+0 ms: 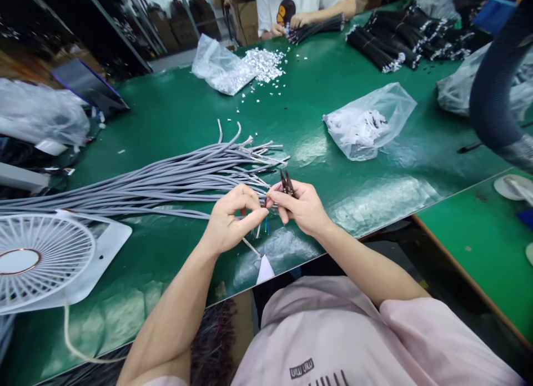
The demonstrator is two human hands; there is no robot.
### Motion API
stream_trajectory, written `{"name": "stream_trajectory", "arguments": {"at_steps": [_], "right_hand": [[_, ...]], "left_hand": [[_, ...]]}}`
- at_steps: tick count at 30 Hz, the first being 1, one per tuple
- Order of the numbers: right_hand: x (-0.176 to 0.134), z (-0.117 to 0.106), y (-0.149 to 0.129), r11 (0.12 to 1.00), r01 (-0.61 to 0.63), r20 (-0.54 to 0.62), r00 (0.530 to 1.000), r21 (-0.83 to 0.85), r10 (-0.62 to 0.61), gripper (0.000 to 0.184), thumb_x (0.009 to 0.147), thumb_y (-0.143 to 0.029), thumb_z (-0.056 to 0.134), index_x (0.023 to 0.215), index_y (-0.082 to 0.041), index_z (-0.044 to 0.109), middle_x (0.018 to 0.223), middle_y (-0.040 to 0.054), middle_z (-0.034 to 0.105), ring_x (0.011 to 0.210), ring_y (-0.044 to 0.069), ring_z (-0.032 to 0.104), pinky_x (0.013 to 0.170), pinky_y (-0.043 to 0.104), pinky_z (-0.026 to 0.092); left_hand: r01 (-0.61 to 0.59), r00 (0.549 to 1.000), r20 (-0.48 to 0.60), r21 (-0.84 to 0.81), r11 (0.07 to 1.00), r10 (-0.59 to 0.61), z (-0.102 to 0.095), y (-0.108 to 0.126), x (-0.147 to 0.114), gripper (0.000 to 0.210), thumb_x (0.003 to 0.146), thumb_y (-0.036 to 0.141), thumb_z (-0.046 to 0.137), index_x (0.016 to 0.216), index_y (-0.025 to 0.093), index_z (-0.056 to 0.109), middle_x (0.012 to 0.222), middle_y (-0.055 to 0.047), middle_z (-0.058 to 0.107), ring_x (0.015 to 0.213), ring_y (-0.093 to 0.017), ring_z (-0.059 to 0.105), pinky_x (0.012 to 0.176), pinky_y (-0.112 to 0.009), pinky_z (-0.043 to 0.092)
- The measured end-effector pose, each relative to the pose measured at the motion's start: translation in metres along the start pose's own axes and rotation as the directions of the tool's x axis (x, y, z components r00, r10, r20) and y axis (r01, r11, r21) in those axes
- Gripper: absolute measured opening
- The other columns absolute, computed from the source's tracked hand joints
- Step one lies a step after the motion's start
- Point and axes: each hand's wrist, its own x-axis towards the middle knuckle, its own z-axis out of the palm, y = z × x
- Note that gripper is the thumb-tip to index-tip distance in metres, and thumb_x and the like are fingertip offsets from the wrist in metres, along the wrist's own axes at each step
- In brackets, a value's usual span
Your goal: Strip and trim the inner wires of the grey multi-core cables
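Observation:
My left hand (233,219) is closed, thumb and forefinger pinched on the thin coloured wires (267,226) at a cable's end. Close beside it, my right hand (307,209) is shut around small dark-tipped pliers (286,181), jaws pointing up and away. The thumb and forefinger of that hand also pinch a reddish wire near the left fingertips. Just beyond both hands lies a bundle of grey cables (179,178), their stripped, pale ends toward the right. My fingers hide the exact grip on the wires.
A white fan (106,247) stands at the left. Small white parts (264,64) spill from a plastic bag behind the cables; another bag (370,122) lies to the right. Black cable bundles (400,39) sit at the back, where another person's hands (300,20) work. A dark hose (491,75) rises at right.

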Motion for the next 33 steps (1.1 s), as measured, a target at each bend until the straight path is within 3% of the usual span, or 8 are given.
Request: {"name": "stream_trajectory", "arguments": {"at_steps": [6, 11, 17, 20, 23, 27, 30, 33], "right_hand": [[-0.01, 0.0, -0.015, 0.902, 0.19, 0.1, 0.981, -0.388, -0.164, 0.017, 0.086, -0.032, 0.059, 0.08, -0.016, 0.063, 0.069, -0.0009, 0.064, 0.044, 0.005, 0.047, 0.044, 0.02, 0.034], [-0.006, 0.0, -0.022, 0.817, 0.277, 0.149, 0.961, -0.505, -0.233, 0.014, 0.084, -0.027, 0.06, 0.076, -0.017, 0.064, 0.066, -0.0015, 0.06, 0.053, 0.007, 0.046, 0.049, 0.02, 0.033], [0.022, 0.003, 0.001, 0.992, 0.021, 0.076, 0.997, -0.125, -0.011, 0.024, 0.072, -0.038, 0.07, 0.075, -0.015, 0.061, 0.06, -0.0035, 0.058, 0.042, 0.004, 0.038, 0.038, 0.019, 0.026], [0.033, 0.007, 0.017, 0.98, -0.199, 0.12, 0.974, 0.025, 0.194, 0.035, 0.061, -0.041, 0.077, 0.073, -0.015, 0.057, 0.051, -0.008, 0.049, 0.036, 0.002, 0.029, 0.034, 0.018, 0.018], [0.038, 0.005, 0.023, 0.958, -0.287, 0.159, 0.945, -0.019, 0.287, 0.04, 0.058, -0.045, 0.079, 0.071, -0.016, 0.054, 0.047, -0.0101, 0.043, 0.035, 0.002, 0.027, 0.033, 0.018, 0.015], [0.028, -0.011, 0.008, 0.946, -0.022, 0.041, 0.998, -0.323, 0.037, 0.032, 0.081, -0.047, 0.061, 0.082, -0.016, 0.058, 0.058, -0.0056, 0.05, 0.044, 0.005, 0.036, 0.04, 0.018, 0.027], [0.004, -0.024, -0.012, 0.818, 0.17, 0.057, 0.984, -0.55, -0.167, 0.024, 0.092, -0.04, 0.047, 0.1, -0.019, 0.055, 0.069, -0.0026, 0.054, 0.057, 0.008, 0.046, 0.053, 0.021, 0.037], [-0.02, -0.03, -0.022, 0.629, 0.263, 0.177, 0.964, -0.731, -0.198, 0.018, 0.093, -0.034, 0.047, 0.103, -0.02, 0.053, 0.074, -0.0005, 0.058, 0.064, 0.011, 0.053, 0.062, 0.024, 0.042]], "left_hand": [[0.318, 0.939, 0.103, 0.112, 0.942, -0.329, -0.003, 0.008, -0.003, 0.018, 0.076, 0.031, 0.069, 0.08, 0.017, 0.059, 0.081, -0.003, 0.064, 0.062, -0.011, 0.056, 0.05, -0.021, 0.04], [0.417, 0.878, 0.287, -0.068, 0.907, -0.382, -0.005, 0.004, -0.009, 0.022, 0.079, 0.03, 0.065, 0.091, 0.017, 0.053, 0.077, -0.003, 0.066, 0.068, -0.014, 0.063, 0.056, -0.022, 0.049], [0.359, 0.931, 0.165, -0.279, 0.89, -0.324, -0.01, -0.001, -0.011, 0.05, 0.072, 0.024, 0.074, 0.117, 0.019, 0.052, 0.073, -0.004, 0.069, 0.061, -0.014, 0.065, 0.057, -0.023, 0.053], [0.339, 0.94, 0.145, -0.325, 0.883, -0.308, -0.009, -0.008, -0.009, 0.035, 0.072, 0.027, 0.074, 0.104, 0.016, 0.065, 0.067, -0.003, 0.068, 0.056, -0.013, 0.062, 0.054, -0.023, 0.053], [0.368, 0.93, 0.14, -0.342, 0.865, -0.34, -0.006, -0.011, -0.005, 0.025, 0.07, 0.029, 0.075, 0.09, 0.014, 0.071, 0.064, -0.004, 0.068, 0.053, -0.012, 0.061, 0.051, -0.022, 0.054], [0.411, 0.911, 0.121, -0.355, 0.839, -0.395, -0.002, -0.012, -0.003, 0.028, 0.067, 0.027, 0.077, 0.091, 0.014, 0.073, 0.062, -0.003, 0.068, 0.052, -0.012, 0.061, 0.05, -0.021, 0.054], [0.428, 0.902, 0.113, -0.342, 0.836, -0.416, -0.001, -0.014, -0.004, 0.027, 0.066, 0.024, 0.076, 0.091, 0.015, 0.074, 0.063, -0.003, 0.068, 0.053, -0.012, 0.061, 0.05, -0.021, 0.054], [0.439, 0.898, 0.134, -0.326, 0.837, -0.419, 0.0, -0.016, -0.005, 0.027, 0.065, 0.021, 0.075, 0.092, 0.015, 0.075, 0.065, -0.004, 0.069, 0.054, -0.012, 0.063, 0.051, -0.021, 0.055]]}}
